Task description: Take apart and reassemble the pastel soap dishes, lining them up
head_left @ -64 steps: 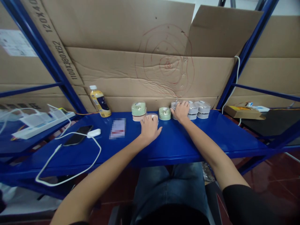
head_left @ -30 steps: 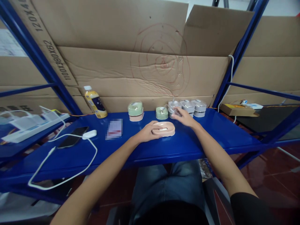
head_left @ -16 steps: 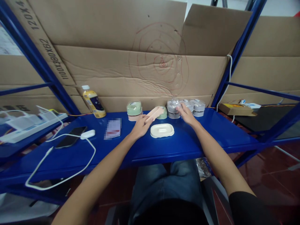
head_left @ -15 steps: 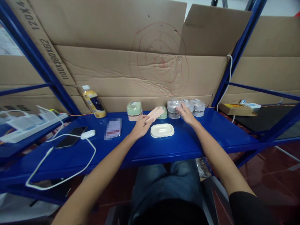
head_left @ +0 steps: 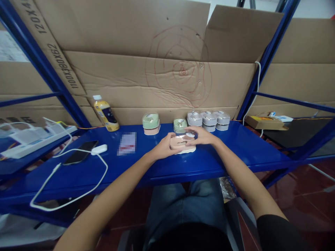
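Above the middle of the shelf my left hand (head_left: 163,148) grips a pink plastic box (head_left: 177,141) by its left side, fingers curled round its edge. My right hand (head_left: 202,135) is closed on a clear plastic lid (head_left: 186,136) at the right of the pink box. The lid lies over the box's top; whether it is seated I cannot tell. Directly beneath is a cream oval tray (head_left: 192,150), mostly covered by the box. A green box with a clear lid (head_left: 180,124) stands just behind my hands.
Grey lidded boxes (head_left: 209,120) line the back right. A green-and-pink box stack (head_left: 151,123) and a yellow drink bottle (head_left: 106,114) stand further left. A blurred card (head_left: 127,143), a black phone (head_left: 80,152) and a white cable (head_left: 104,174) lie on the blue shelf (head_left: 240,153).
My left hand has brought the pink box over the cream tray. My right hand has moved from the grey boxes down and left, carrying the clear lid onto the pink box.
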The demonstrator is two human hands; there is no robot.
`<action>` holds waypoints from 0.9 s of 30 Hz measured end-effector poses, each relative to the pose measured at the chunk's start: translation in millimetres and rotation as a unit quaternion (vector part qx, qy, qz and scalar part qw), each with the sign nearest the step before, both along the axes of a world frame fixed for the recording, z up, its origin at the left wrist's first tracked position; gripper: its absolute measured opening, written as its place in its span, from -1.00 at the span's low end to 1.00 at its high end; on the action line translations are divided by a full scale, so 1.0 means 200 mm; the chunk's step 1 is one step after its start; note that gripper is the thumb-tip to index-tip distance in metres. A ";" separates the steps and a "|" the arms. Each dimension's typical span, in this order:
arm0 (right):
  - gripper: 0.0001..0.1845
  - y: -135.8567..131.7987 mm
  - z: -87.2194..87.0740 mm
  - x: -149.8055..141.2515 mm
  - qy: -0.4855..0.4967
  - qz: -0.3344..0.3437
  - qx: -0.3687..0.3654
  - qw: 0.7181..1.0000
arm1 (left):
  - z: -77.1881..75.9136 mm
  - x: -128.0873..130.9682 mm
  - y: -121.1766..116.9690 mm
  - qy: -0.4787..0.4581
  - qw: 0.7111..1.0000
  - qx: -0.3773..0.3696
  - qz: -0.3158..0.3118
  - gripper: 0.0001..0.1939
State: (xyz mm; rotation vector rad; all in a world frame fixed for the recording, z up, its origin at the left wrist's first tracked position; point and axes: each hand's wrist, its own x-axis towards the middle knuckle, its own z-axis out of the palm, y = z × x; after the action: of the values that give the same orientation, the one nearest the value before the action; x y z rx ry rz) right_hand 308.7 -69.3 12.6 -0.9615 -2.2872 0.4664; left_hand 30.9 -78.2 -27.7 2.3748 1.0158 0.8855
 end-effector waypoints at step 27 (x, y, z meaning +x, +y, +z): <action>0.01 -0.05 0.01 -0.10 -0.098 0.022 0.051 0.994 | 0.05 0.06 -0.05 -0.002 1.000 -0.003 -0.017 0.27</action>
State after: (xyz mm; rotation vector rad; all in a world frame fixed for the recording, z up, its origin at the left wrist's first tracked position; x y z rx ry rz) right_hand 289.1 -79.8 14.2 -0.9444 -2.4855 0.2787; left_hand 42.6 -88.5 -17.7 2.3772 0.9727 0.8740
